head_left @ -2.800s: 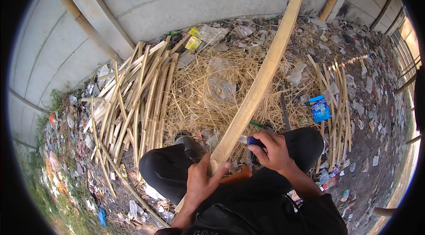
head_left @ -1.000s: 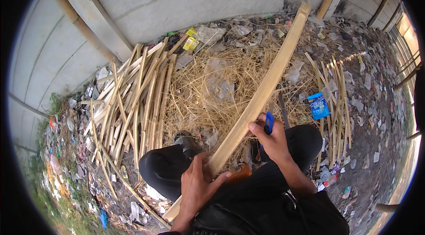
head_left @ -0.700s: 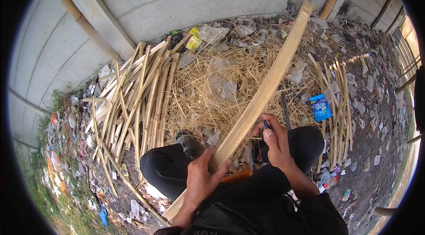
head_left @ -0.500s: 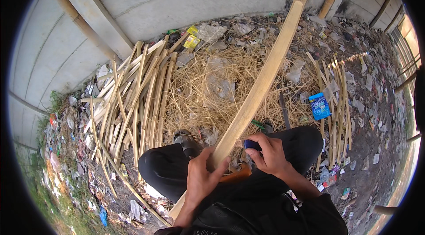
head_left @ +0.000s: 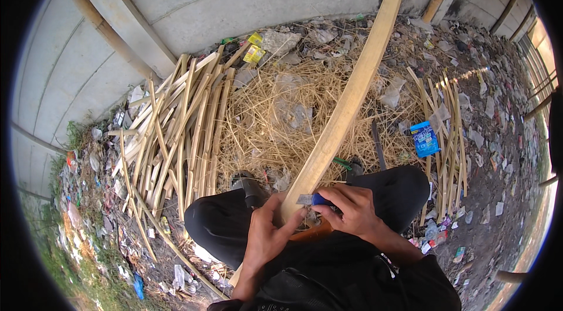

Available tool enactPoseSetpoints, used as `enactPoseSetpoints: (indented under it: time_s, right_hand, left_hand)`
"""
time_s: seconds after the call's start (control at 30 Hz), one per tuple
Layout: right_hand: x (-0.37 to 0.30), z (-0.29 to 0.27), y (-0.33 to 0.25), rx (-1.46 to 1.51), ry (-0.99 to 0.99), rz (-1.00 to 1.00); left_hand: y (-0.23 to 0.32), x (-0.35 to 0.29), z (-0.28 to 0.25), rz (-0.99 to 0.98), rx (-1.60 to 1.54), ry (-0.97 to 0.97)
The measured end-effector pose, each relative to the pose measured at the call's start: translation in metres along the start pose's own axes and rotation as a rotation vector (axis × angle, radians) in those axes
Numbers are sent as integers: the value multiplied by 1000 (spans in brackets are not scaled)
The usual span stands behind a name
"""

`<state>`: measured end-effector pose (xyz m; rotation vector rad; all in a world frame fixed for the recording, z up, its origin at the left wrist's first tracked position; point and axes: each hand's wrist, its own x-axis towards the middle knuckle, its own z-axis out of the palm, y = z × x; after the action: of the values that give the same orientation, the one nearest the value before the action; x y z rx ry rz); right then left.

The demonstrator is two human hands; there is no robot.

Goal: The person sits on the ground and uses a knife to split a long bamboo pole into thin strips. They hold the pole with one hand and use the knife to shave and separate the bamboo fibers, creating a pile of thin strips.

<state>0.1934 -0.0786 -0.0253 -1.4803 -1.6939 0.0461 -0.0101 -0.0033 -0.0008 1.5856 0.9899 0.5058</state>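
The person sits with both knees drawn up in dark trousers, forearms coming in from the lower edge. The left hand lies low, fingers spread and curled, thumb up. The right hand sits just beside it, a little higher, fingers bent inward in a closed grip, wrist angled back toward the body.
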Motion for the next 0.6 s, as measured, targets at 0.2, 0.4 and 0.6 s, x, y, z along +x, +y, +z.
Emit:
enactPoseSetpoints:
  time_s: [0.2, 0.4, 0.6]
  right_hand:
    - [8, -15, 11, -30, 26, 42]
    - [15, -22, 8, -70, -18, 2]
    - [26, -40, 28, -104, 135, 99]
  left_hand:
    - [-4, -6, -4, -78, -86, -47]
    - [-5, -11, -8, -68, -83, -39]
    - [-9, -27, -14, -122, -36, -83]
